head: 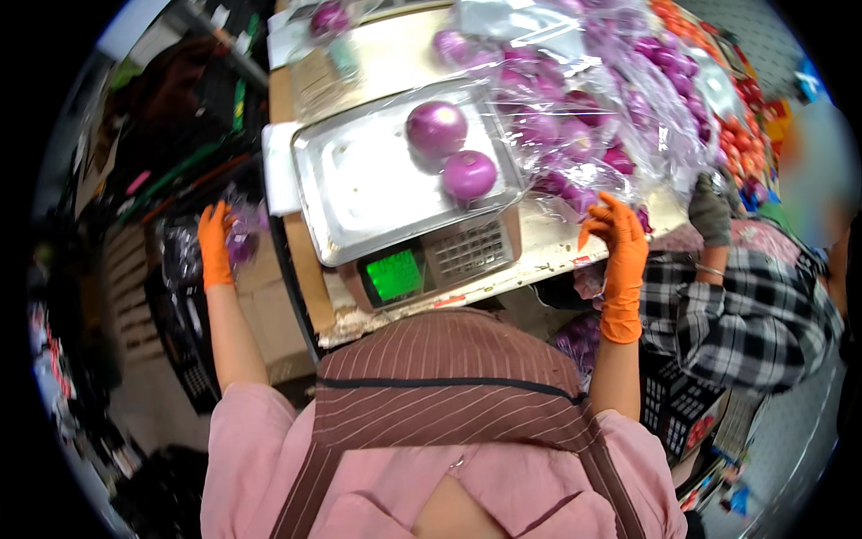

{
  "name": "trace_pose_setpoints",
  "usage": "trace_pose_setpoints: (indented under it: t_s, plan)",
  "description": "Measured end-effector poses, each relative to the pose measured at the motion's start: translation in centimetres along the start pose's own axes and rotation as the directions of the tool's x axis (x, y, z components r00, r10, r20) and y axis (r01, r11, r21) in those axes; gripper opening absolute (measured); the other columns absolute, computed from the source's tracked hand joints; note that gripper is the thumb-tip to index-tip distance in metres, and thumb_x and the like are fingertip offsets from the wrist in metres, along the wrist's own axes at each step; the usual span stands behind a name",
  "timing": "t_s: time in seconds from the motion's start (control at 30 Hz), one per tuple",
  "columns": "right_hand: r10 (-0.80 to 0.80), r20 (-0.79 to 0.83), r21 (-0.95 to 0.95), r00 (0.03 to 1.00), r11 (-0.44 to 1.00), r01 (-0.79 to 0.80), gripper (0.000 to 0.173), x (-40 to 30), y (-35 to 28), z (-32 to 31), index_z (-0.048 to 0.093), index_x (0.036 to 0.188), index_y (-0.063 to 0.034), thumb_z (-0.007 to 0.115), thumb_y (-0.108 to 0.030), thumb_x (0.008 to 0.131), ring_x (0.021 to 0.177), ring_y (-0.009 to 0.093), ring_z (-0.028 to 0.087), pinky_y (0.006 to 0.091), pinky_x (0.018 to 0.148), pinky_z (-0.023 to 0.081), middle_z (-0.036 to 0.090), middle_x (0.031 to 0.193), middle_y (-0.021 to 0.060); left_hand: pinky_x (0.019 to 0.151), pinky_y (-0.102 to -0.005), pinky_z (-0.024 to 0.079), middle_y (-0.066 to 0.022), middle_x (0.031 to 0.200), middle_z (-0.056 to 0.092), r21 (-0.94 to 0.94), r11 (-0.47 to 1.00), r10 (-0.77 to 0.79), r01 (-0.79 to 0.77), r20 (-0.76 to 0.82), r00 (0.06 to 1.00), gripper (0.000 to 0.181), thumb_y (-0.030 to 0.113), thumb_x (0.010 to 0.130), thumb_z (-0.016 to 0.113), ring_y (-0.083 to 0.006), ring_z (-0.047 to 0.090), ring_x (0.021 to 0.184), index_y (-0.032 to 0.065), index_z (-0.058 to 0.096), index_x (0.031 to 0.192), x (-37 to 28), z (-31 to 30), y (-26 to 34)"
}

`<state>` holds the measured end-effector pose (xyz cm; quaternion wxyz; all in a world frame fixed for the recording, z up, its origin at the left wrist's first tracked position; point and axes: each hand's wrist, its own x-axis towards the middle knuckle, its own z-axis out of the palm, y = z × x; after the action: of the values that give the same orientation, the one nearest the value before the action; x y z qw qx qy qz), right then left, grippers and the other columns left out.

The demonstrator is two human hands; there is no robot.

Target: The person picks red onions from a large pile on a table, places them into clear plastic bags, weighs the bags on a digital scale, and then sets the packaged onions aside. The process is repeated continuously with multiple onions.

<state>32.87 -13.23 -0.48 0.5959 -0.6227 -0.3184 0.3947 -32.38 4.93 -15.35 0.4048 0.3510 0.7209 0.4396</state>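
On the left, my left hand [215, 246], in an orange glove, is beside a clear plastic bag of purple onions [244, 244]; whether its fingers grip the plastic is unclear. My right hand [616, 242], gloved the same way, is raised over the table's front edge with loosely bent fingers and nothing in them. Between the hands, a digital scale [431, 266] with a lit green display carries a metal tray [357, 182]. Two loose purple onions, a larger one [436, 129] and a smaller one [469, 175], rest on the tray's right side. Bagged purple onions [572, 131] lie right of it.
A co-worker's grey-gloved hand [710, 209] and plaid sleeve [734, 316] are close on my right. Tomatoes [741, 145] are heaped at the far right. A black crate [178, 330] stands lower left. Another purple onion [328, 19] sits at the table's far left.
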Motion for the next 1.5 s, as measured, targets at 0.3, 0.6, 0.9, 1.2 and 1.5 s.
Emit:
trace_pose_setpoints:
  t_s: [0.3, 0.6, 0.9, 1.2, 1.5]
  plan:
    - [0.005, 0.134, 0.309, 0.991, 0.950, -0.047, 0.076, 8.8, 1.4, 1.5, 0.027, 0.142, -0.0010, 0.054, -0.051, 0.091, 0.118, 0.034, 0.052, 0.0458, 0.093, 0.048, 0.041, 0.136, 0.0208, 0.074, -0.0248, 0.048, -0.0105, 0.103, 0.066, -0.024, 0.974, 0.219, -0.225, -0.145, 0.965, 0.040, 0.022, 0.094, 0.057, -0.0138, 0.062, 0.080, -0.0014, 0.052, 0.125, -12.9, 1.6, 6.6]
    - [0.205, 0.331, 0.403, 0.921, 0.852, -0.335, 0.064, 15.8, 0.4, 5.1, 0.038, 0.134, -0.0074, 0.068, -0.034, 0.083, 0.103, 0.032, 0.057, 0.0475, 0.091, 0.048, 0.047, 0.129, 0.0167, 0.084, -0.0270, 0.047, -0.0089, 0.111, 0.062, 0.037, 0.886, 0.445, -0.462, 0.211, 0.870, 0.045, 0.015, 0.088, 0.063, -0.0141, 0.058, 0.090, 0.0025, 0.051, 0.130, -24.2, 16.2, 14.1]
    - [-0.253, 0.589, 0.311, 0.768, 0.947, 0.073, 0.048, 8.2, -7.0, 14.1, 0.054, 0.125, -0.0026, 0.059, 0.007, 0.079, 0.083, 0.015, 0.063, 0.0258, 0.073, 0.051, 0.066, 0.095, 0.0100, 0.085, -0.0377, 0.046, -0.0185, 0.124, 0.040, 0.218, 0.642, 0.698, -0.735, 0.229, 0.678, 0.127, 0.025, 0.050, 0.090, -0.0297, 0.053, 0.103, 0.0023, 0.011, 0.147, -28.6, 33.8, 21.2]
    - [-0.554, 0.454, 0.297, 0.698, 0.832, 0.468, 0.039, 3.4, -10.9, 14.0, 0.053, 0.127, -0.0007, 0.056, 0.002, 0.089, 0.093, 0.016, 0.062, 0.0291, 0.087, 0.048, 0.065, 0.107, 0.0101, 0.067, -0.0234, 0.048, -0.0033, 0.090, 0.067, -0.245, 0.674, 0.713, -0.697, -0.030, 0.700, 0.019, 0.007, 0.087, 0.059, -0.0087, 0.058, 0.077, 0.0055, 0.067, 0.104, -23.8, 16.7, 26.7]
    - [-0.247, 0.547, 0.084, 0.800, 0.967, 0.241, 0.026, 3.5, -7.6, 13.8, 0.059, 0.118, 0.0012, 0.051, -0.008, 0.095, 0.084, 0.016, 0.063, 0.0270, 0.079, 0.049, 0.067, 0.095, 0.0095, 0.068, -0.0205, 0.044, -0.0015, 0.094, 0.065, -0.013, 0.807, 0.578, -0.590, -0.190, 0.794, 0.025, 0.022, 0.095, 0.054, -0.0067, 0.054, 0.076, 0.0049, 0.068, 0.107, -21.0, -1.1, 23.0]
